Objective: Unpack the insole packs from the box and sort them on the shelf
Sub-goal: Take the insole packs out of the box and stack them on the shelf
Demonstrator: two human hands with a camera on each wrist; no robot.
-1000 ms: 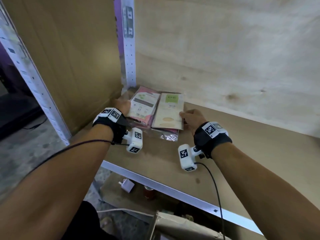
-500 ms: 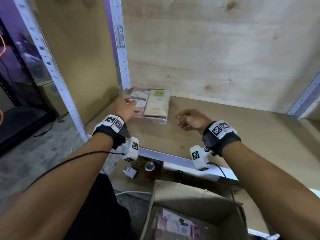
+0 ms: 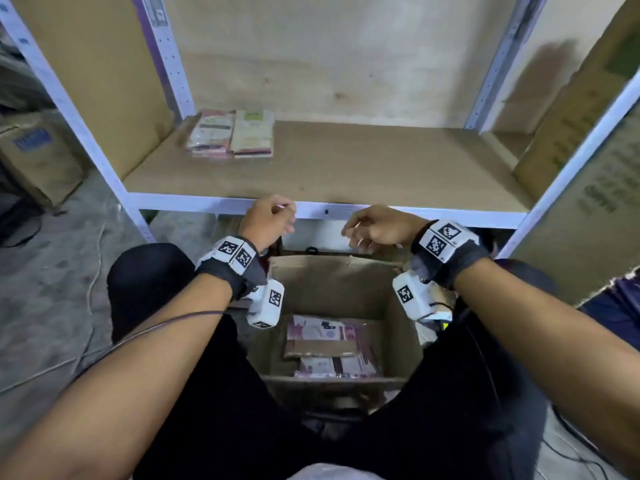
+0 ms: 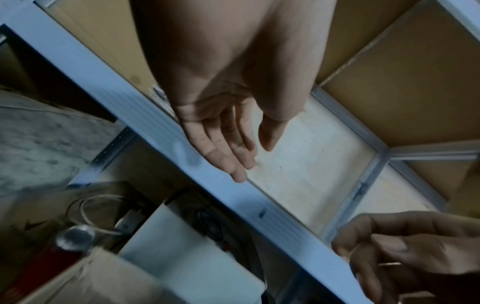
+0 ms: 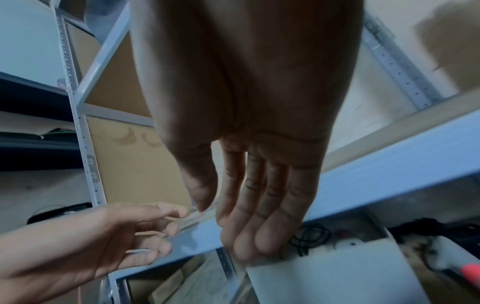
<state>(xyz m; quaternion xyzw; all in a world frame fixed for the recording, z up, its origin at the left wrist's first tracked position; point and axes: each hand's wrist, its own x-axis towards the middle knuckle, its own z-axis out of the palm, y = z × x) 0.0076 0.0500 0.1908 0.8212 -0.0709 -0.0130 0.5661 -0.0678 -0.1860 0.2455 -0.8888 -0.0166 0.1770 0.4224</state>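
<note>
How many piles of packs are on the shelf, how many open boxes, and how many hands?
Piles of packs: 2, pink pile, beige pile
Open box: 1
Hands: 2, left hand, right hand
Total: 5

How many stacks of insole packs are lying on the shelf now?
2 stacks, side by side at the back left of the shelf. More packs lie in the box below; some may be hidden.

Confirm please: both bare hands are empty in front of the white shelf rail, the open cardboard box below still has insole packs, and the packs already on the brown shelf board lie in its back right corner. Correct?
Not quite. The packs on the shelf lie in the back left corner of the brown shelf board, as the head view shows. The rest holds: left hand and right hand are empty, and the open cardboard box still holds pink insole packs.
</note>
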